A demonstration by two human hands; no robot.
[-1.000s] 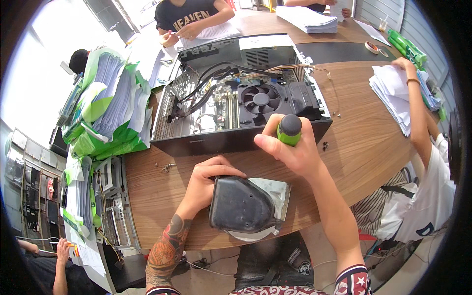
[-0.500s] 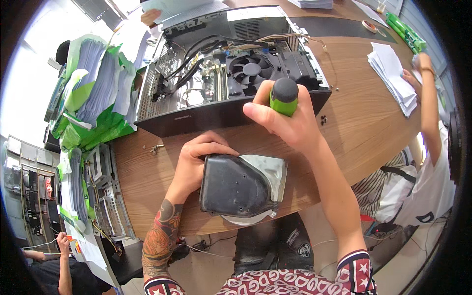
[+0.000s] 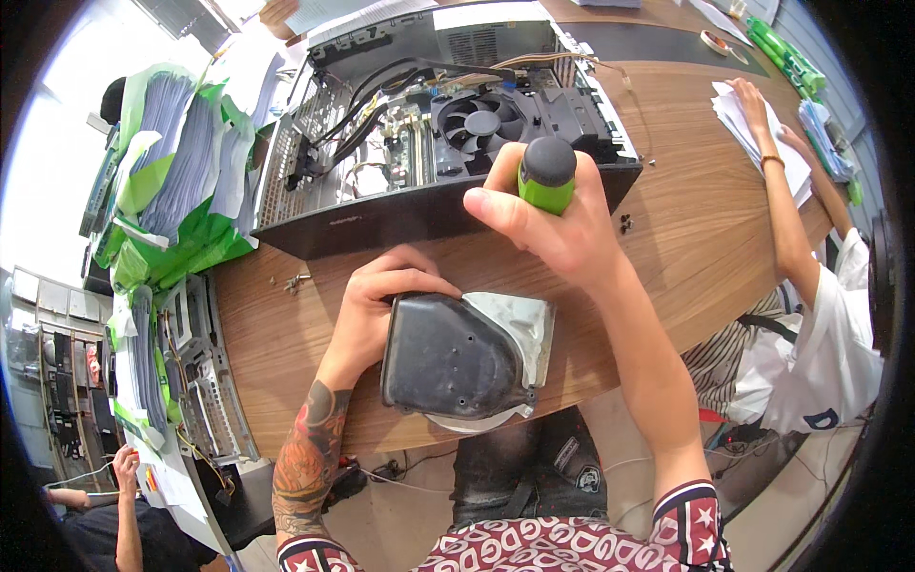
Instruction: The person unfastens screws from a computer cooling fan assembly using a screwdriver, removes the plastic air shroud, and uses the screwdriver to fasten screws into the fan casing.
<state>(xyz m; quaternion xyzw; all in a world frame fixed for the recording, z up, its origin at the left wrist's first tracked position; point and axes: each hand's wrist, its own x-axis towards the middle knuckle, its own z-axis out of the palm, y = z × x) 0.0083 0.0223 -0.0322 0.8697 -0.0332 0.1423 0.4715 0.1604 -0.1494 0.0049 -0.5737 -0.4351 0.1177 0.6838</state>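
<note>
My right hand [image 3: 562, 229] is closed round a green screwdriver [image 3: 547, 195] with a black end cap, held upright in front of the open computer case [image 3: 343, 227]. Its shaft and tip are hidden beneath the fist. Near the table's front edge lies a black rounded housing [image 3: 448, 357] with small holes, joined to a silvery metal plate [image 3: 519, 329]. At the housing's upper left edge, my left hand [image 3: 386, 296] grips it with curled fingers. Inside the case show a round black fan [image 3: 481, 124], black cables [image 3: 376, 91] and a circuit board.
Loose screws [image 3: 297, 283] lie left of my left hand; more dark screws [image 3: 626, 224] lie to the right. Green-wrapped paper stacks [image 3: 176, 162] stand at left above metal frames [image 3: 205, 372]. At right, a co-worker's hands rest by white papers [image 3: 739, 124]. A tape roll [image 3: 713, 41] lies beyond.
My hands keep their holds, and the whole view has shifted slightly. The co-worker at right has leaned in and brought a hand onto the white papers.
</note>
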